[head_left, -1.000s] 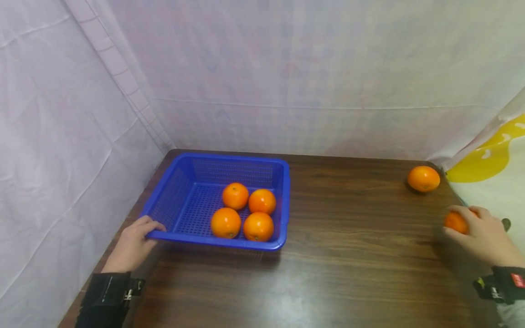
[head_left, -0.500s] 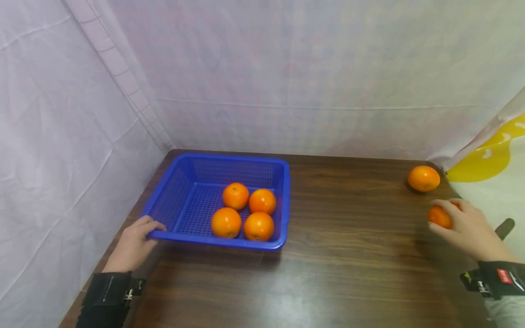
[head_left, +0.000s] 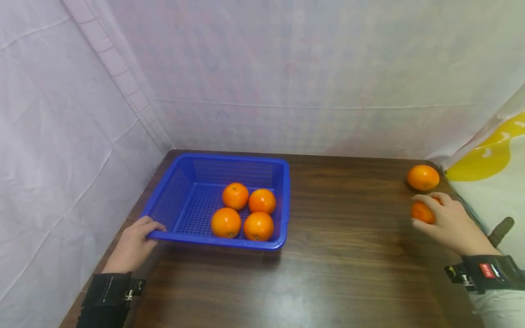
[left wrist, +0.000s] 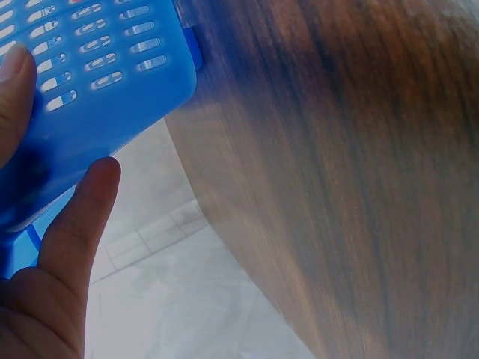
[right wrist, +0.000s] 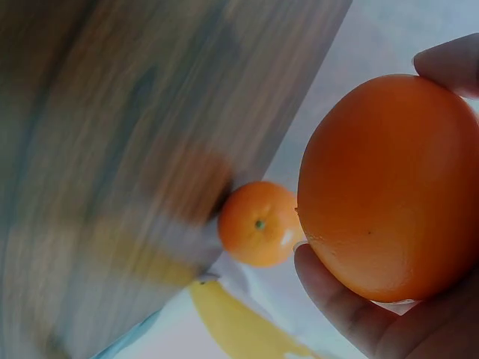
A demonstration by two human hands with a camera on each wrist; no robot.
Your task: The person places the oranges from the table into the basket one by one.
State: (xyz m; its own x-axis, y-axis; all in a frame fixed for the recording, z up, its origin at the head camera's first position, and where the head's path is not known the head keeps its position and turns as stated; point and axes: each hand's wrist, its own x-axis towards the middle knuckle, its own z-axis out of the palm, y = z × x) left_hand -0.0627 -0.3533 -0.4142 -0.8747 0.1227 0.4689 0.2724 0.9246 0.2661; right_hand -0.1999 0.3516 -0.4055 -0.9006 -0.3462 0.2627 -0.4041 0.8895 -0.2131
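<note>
A blue plastic basket (head_left: pixel 184 239) with perforated walls stands at the left of the table, several oranges (head_left: pixel 226 222) grouped in its right half. My left hand (head_left: pixel 133 243) grips the basket's near left corner; in the left wrist view, thumb and finger lie on either side of the blue wall (left wrist: pixel 142 90). At the right, my right hand (head_left: pixel 451 225) holds an orange (head_left: pixel 422 212) between thumb and fingers. The right wrist view has this held orange (right wrist: pixel 393 191) large and close. Just beyond it, another orange (head_left: pixel 423 177) sits near the table's far right corner.
The dark wood-grain table (head_left: pixel 348 255) reaches back to a pale hanging cloth (head_left: pixel 287 82). White sheeting (head_left: pixel 53 136) hangs along the left side. On the right is a white cloth with a yellow print (head_left: pixel 480 164), close to the table's edge.
My right hand has moved left and slightly up in the head view, carrying the orange in from the table's right edge. The left hand and basket stay put.
</note>
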